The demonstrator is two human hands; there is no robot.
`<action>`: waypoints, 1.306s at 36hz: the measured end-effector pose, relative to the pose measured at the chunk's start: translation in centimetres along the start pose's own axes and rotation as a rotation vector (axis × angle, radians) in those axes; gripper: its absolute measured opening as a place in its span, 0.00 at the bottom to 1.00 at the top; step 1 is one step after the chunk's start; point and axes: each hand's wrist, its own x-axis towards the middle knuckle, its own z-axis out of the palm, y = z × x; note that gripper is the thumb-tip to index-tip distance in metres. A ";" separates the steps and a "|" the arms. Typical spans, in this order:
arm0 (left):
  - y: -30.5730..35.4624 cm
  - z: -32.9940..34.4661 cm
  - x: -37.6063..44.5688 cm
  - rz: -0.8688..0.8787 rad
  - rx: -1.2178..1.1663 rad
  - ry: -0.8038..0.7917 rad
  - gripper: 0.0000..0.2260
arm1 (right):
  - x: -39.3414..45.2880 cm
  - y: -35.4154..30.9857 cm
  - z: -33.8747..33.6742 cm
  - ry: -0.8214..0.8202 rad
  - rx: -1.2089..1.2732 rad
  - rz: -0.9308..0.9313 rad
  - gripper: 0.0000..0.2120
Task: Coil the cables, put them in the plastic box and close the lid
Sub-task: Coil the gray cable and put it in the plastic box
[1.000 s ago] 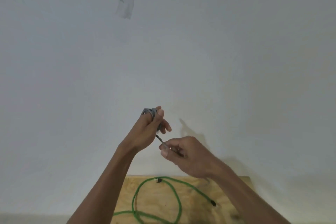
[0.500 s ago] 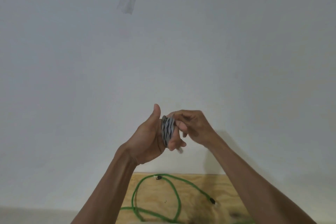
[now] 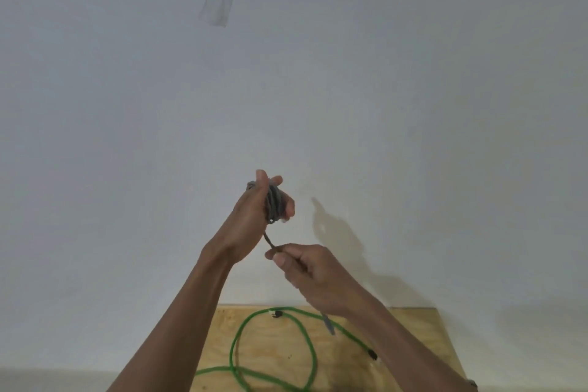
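Item 1: grey cable (image 3: pixel 273 202), wound in a bundle around the left hand (image 3: pixel 251 219), whose fingers curl round the loops.
Item 2: free tail, pinched by the right hand (image 3: pixel 305 267).
Item 3: green cable (image 3: pixel 313 356), loose on the plywood board (image 3: pixel 420 347).
Risk: slack tension lets loops slip off the fingertips. The plastic box is not in view.

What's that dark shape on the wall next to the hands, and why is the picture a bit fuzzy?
Head view: the dark shape is the hands' shadow cast on the white wall, so light comes from the left; the left hand and right hand look soft, slightly blurred; wide-angle lens bends the wooden board edges.
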 end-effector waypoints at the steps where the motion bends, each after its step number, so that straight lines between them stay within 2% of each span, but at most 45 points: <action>1: -0.1 -0.2 -0.2 0.001 0.124 -0.005 0.35 | 0.0 -0.5 -0.5 0.009 -0.092 -0.027 0.12; 5: -0.7 -1.3 -0.9 -0.047 0.394 -0.060 0.40 | 0.6 -2.7 -4.0 0.030 -0.533 -0.066 0.09; 7: -1.1 -1.4 -1.5 -0.077 0.377 -0.110 0.40 | 1.1 -4.0 -5.9 0.024 -0.687 -0.071 0.09; 11: -1.3 -0.1 -2.6 -0.093 0.386 -0.222 0.40 | 2.6 -6.1 -7.9 -0.007 -0.813 -0.189 0.09; 13: -1.5 0.5 -3.0 -0.146 0.258 -0.259 0.42 | 3.6 -6.0 -8.6 0.001 -0.728 -0.216 0.09; 17: -1.1 0.8 -3.5 -0.147 -0.122 -0.274 0.39 | 4.8 -4.4 -8.5 0.029 -0.118 -0.217 0.04; 19: -0.4 1.4 -3.8 -0.146 -0.248 -0.301 0.38 | 4.9 -3.5 -7.9 0.041 0.063 -0.177 0.05; 25: -0.2 2.8 -3.9 -0.117 -0.438 -0.249 0.37 | 3.1 -0.9 -3.8 0.113 0.506 -0.027 0.15; 29: -0.3 2.8 -3.5 -0.089 -0.485 -0.193 0.36 | 1.8 -1.1 -1.7 0.110 0.675 0.029 0.18; 31: -0.2 2.8 -3.4 -0.070 -0.507 -0.180 0.36 | 1.7 -1.5 -1.6 0.102 0.724 0.045 0.20; 35: -0.1 2.5 -3.3 -0.050 -0.527 -0.178 0.35 | 1.9 -1.7 -1.9 0.119 0.728 0.014 0.17; 39: 0.6 2.4 -3.6 -0.062 -0.511 -0.154 0.36 | 2.2 -1.4 -3.2 0.093 0.613 -0.009 0.14; 44: 1.0 2.6 -4.2 -0.057 -0.594 -0.185 0.34 | 3.3 -1.5 -4.8 0.280 0.277 -0.154 0.05; 47: 0.9 3.0 -4.0 0.021 -0.694 -0.219 0.32 | 3.7 -1.0 -4.0 0.257 0.327 -0.184 0.07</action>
